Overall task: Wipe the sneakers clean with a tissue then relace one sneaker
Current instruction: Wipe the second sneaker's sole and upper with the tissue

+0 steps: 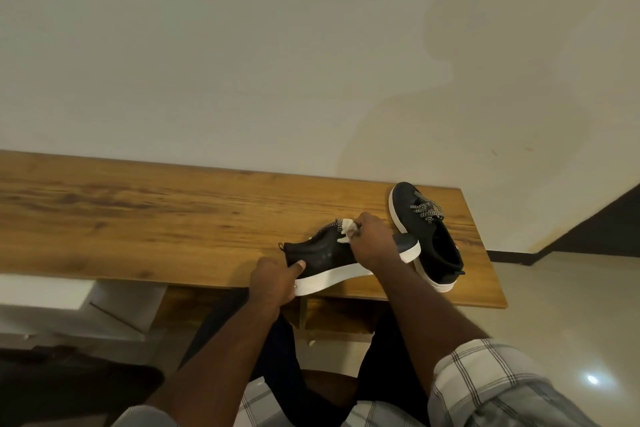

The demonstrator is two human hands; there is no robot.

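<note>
A black sneaker with a white sole [323, 255] lies tipped on its side at the near edge of the wooden table [138, 218]. My left hand [273, 279] grips its heel end, thumb on the black upper. My right hand [372, 239] holds a crumpled white tissue [347, 230] against the upper near the patterned laces. The second black sneaker [427, 236] stands upright just to the right, its black-and-white laces tied loosely.
The table ends right behind the second sneaker, with pale floor [571, 305] beyond. A cream wall [242, 62] rises behind the table. White drawers [79, 305] sit under the table at left. My legs are below the table edge.
</note>
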